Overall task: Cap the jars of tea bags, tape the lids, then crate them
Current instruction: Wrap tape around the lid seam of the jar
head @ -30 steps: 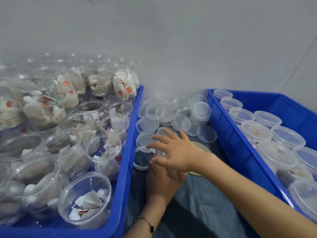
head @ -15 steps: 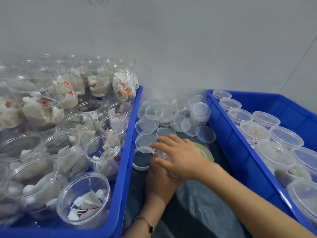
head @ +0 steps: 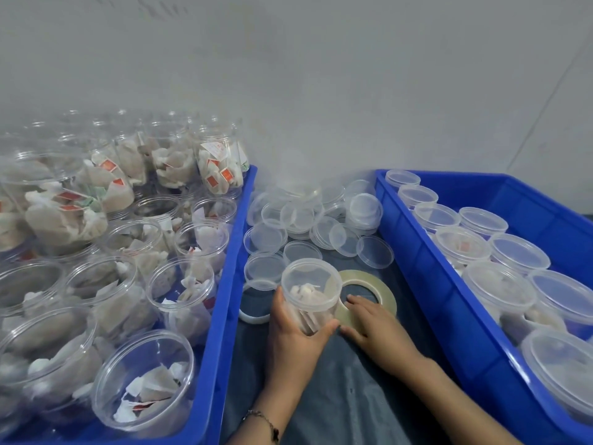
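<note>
Head view. A capped jar of tea bags (head: 310, 293) is held upright over the dark cloth (head: 353, 396) between two blue crates; the left hand (head: 293, 335) is wrapped around its lower wall from below, fingers and thumb curled on either side. The right hand (head: 373, 327) is laid on the tape roll (head: 369, 292) just beside the jar, its fingertips at the inner ring and its thumb against the outer edge; whether the roll is pinched or merely touched cannot be told. No tape is seen on this lid, so the capping step is judged complete for this jar and the taping step about to start.

The left crate (head: 224, 316) is crowded with open jars (head: 144, 380) of tea bags, none capped, stacked in places. The right crate (head: 449, 316) holds rows of lidded jars (head: 500, 293); tape on them is too fine to make out. Loose lids (head: 301, 216) are heaped at the far end of the cloth. By this count, most of the work is judged to remain.
</note>
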`<state>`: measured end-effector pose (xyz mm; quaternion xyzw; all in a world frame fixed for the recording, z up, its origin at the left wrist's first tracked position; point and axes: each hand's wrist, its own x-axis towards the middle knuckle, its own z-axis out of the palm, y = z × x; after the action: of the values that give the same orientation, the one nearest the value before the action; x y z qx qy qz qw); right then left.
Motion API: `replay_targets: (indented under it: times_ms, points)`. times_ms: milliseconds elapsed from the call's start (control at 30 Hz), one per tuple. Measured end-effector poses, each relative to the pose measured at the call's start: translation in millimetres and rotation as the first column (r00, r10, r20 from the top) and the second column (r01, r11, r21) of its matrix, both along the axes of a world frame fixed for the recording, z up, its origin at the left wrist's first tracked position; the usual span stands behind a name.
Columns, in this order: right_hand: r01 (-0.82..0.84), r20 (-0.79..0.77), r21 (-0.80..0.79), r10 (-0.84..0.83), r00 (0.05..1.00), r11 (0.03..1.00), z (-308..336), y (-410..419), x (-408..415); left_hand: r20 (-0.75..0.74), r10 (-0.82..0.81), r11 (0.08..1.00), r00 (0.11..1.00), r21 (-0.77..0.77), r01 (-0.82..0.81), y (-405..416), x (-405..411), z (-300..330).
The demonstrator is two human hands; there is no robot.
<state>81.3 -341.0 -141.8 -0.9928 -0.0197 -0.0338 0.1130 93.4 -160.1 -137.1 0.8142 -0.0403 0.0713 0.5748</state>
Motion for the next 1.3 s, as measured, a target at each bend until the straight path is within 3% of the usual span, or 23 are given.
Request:
replay_targets:
  times_ms: [200,333,400,467,533,567,600,633,667,700,733,767,933,1133,1300]
  points:
    - [0.126,0.364,0.024,-0.126,0.923,0.992,9,14,-37,0.148,0.135,0.985,0.98,0.083,-0.148,0,2,1]
    - [0.136,0.387,0.058,-0.148,0.91,0.989,8,13,-70,0.194,0.171,0.945,0.966,0.244,-0.217,-1,0,10]
    - [0.157,0.379,0.084,-0.177,0.908,0.984,10,10,-78,0.225,0.213,0.946,0.951,0.196,-0.258,1,-3,12]
    - [0.181,0.347,0.161,-0.227,0.91,0.97,13,10,-80,0.462,0.247,0.941,0.852,0.095,-0.324,8,-9,8]
    - [0.187,0.38,0.206,-0.255,0.889,0.96,16,11,-79,0.693,0.125,0.961,0.71,0.092,-0.259,11,-22,4]
    - [0.187,0.403,0.219,-0.263,0.877,0.958,18,12,-79,0.733,0.035,0.973,0.679,0.129,-0.189,10,-28,0]
    - [0.181,0.428,0.228,-0.266,0.864,0.957,19,12,-79,0.705,-0.04,0.982,0.708,0.16,-0.104,7,-34,-4]
    - [0.17,0.457,0.233,-0.262,0.85,0.958,20,12,-81,0.594,-0.107,0.985,0.797,0.17,0.005,3,-40,-4]
    - [0.155,0.48,0.243,-0.257,0.839,0.958,20,12,-82,0.364,-0.154,0.986,0.919,0.112,0.121,-3,-45,0]
    - [0.142,0.497,0.254,-0.255,0.83,0.957,21,12,-83,0.077,-0.219,0.975,0.973,-0.01,0.221,-9,-49,5]
    - [0.132,0.509,0.261,-0.253,0.823,0.956,21,12,-84,-0.165,-0.284,0.953,0.945,-0.162,0.258,-14,-49,8]
    - [0.122,0.519,0.256,-0.242,0.82,0.959,21,12,-85,-0.305,-0.335,0.927,0.891,-0.277,0.254,-19,-47,13]
    - [0.082,0.5,0.229,-0.19,0.845,0.97,20,13,-86,-0.406,-0.461,0.848,0.789,-0.465,0.256,-28,-42,34]
    - [0.081,0.492,0.223,-0.184,0.851,0.971,20,13,-87,-0.506,-0.322,0.909,0.801,-0.402,0.111,-26,-36,36]
    - [0.082,0.501,0.201,-0.174,0.848,0.976,18,12,-86,-0.533,-0.316,0.905,0.785,-0.417,0.081,-21,-34,34]
